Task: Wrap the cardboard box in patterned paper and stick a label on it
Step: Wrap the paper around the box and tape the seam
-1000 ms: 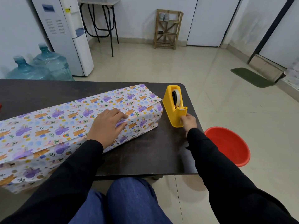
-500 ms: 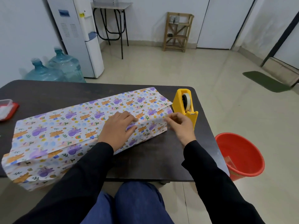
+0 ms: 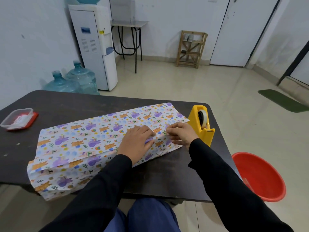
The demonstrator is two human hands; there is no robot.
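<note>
Pinching patterned paper (image 3: 93,136) w/ R hand (image 3: 182,134), L hand (image 3: 135,143) pressed flat on it, nr right edge of table (image 3: 66,106), by tape dispenser (image 3: 203,131).

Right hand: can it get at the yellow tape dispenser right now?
Likely yes: the yellow plastic tape dispenser stands just beside the right hand on the dark table, nothing between them.

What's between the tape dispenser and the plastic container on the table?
The paper-wrapped box, lying on the dark table in the head view.
</note>
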